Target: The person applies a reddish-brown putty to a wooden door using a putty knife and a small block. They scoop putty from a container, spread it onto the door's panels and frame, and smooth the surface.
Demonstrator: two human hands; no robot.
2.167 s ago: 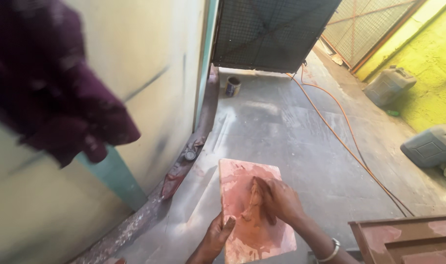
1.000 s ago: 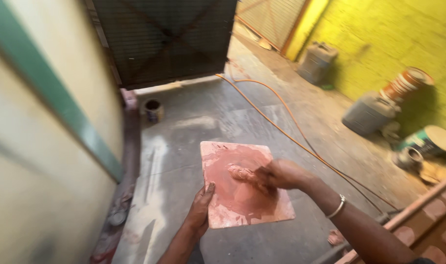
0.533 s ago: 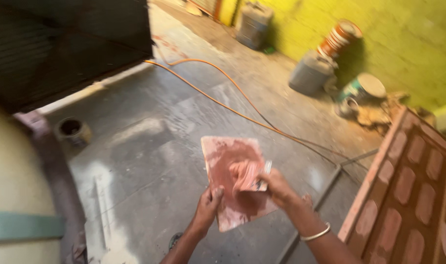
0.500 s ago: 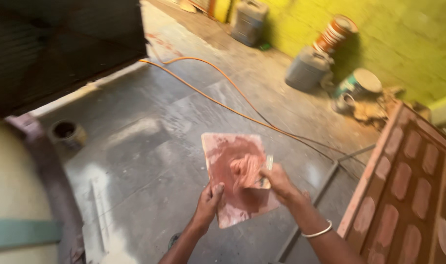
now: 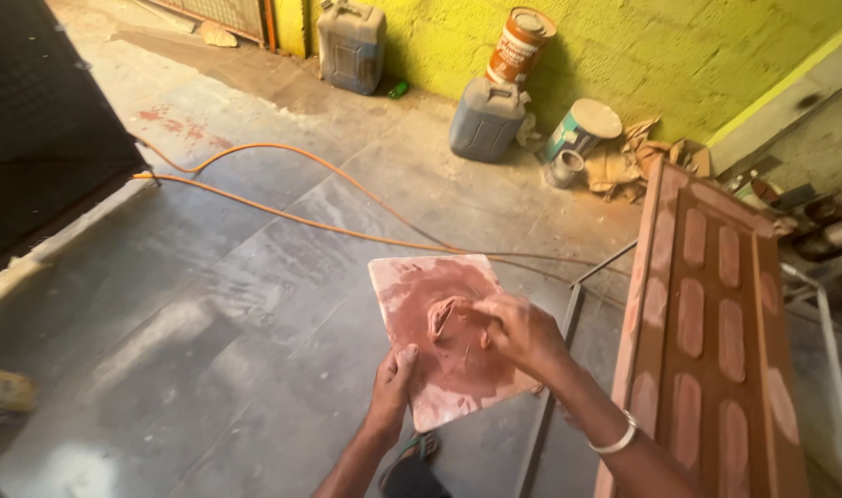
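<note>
Under my fingers point(image 5: 495, 318) I see a square board point(image 5: 412, 281) smeared reddish-pink. Right of them, a red-brown panelled door point(image 5: 716, 332); beyond, an orange hose point(image 5: 283, 217).

Workshop yard: panelled door point(image 5: 716, 323), jerrycans point(image 5: 484, 118), paint tins point(image 5: 522, 44).

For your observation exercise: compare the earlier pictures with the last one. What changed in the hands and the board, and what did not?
The view swung from the pale wall to the yellow wall and panelled door. Unchanged: left hand holds the square board; right hand works putty on it.
</note>
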